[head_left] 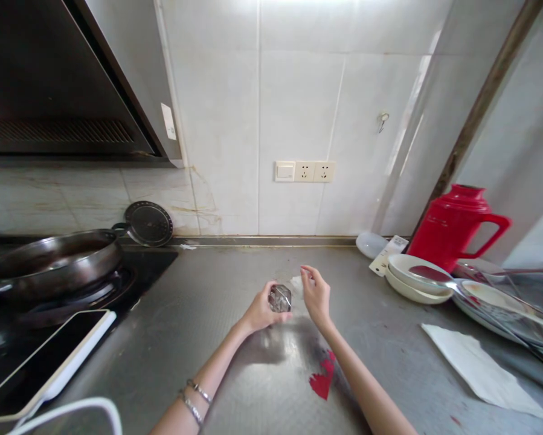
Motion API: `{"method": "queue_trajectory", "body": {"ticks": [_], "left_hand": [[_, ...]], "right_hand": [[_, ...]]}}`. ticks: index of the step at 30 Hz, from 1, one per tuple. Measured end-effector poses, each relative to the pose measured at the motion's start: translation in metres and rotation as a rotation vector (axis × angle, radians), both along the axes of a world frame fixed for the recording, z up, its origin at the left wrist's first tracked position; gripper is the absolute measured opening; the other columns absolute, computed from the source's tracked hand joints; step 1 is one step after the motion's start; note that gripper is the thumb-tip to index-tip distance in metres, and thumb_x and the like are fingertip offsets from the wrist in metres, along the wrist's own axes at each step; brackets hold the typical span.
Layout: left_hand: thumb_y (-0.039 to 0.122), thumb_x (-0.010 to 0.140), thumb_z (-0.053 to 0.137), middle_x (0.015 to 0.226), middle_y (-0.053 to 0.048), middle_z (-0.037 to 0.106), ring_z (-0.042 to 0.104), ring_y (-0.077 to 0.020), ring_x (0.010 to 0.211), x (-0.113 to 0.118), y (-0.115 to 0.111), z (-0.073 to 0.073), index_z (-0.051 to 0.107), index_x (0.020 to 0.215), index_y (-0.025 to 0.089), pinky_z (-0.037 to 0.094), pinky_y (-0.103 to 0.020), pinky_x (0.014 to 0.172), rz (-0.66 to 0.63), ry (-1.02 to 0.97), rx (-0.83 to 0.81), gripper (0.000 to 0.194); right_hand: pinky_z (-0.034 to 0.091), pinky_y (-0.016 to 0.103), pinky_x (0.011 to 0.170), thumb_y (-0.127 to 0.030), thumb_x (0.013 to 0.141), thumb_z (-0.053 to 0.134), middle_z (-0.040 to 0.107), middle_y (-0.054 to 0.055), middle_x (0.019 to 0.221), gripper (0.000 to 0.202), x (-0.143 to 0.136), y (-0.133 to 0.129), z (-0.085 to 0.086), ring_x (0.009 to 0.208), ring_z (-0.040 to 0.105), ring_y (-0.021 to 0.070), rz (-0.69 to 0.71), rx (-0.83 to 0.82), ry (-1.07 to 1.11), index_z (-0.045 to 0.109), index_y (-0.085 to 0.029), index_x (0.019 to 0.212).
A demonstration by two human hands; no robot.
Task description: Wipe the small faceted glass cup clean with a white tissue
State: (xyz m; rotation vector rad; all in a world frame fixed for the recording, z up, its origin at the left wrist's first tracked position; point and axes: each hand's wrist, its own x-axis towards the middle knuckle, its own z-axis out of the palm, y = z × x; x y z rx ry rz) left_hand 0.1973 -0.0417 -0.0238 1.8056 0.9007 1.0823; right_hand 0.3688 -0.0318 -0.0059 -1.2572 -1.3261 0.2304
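Observation:
My left hand (263, 309) grips a small clear, faceted glass piece (280, 298) with a dark tint, fingers above it and thumb below. To its right, my right hand (314, 290) is raised with its fingers bent and close together; whether something small is between them cannot be made out. A bit of white tissue (297, 284) lies on the steel counter (208, 338) between the two hands. Below them, near my right forearm, is a torn red patch (322, 382).
At left, a pan (58, 260) sits on the stove, with a phone (49, 362) and white cable nearer. On the right stand a red thermos (452, 226), stacked bowls (416, 275), plates with utensils (502, 308) and a white napkin (484, 368).

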Motion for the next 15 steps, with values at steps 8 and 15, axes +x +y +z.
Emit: {"method": "queue_trajectory", "body": {"ticks": [8,15], "left_hand": [[0.025,0.056,0.082,0.101,-0.007,0.063,0.061,-0.0183,0.087,0.005,-0.001,0.0,0.05,0.109,0.018,0.046,-0.027,0.078,0.067,-0.144,-0.063,0.063],[0.034,0.057,0.083,0.094,-0.005,0.065,0.061,-0.0162,0.077,-0.003,0.004,0.006,0.049,0.107,0.019,0.048,-0.026,0.068,0.133,-0.212,-0.102,0.062]], "right_hand": [[0.051,0.031,0.07,-0.045,0.085,0.056,0.07,0.007,0.079,0.03,-0.025,-0.017,-0.006,0.073,0.064,0.0195,0.26,0.032,0.106,0.067,-0.018,0.084],[0.048,0.044,0.096,-0.038,0.088,0.055,0.067,0.01,0.119,0.03,-0.023,-0.027,-0.001,0.109,0.062,0.0262,0.52,0.047,0.04,0.069,-0.021,0.109]]}}
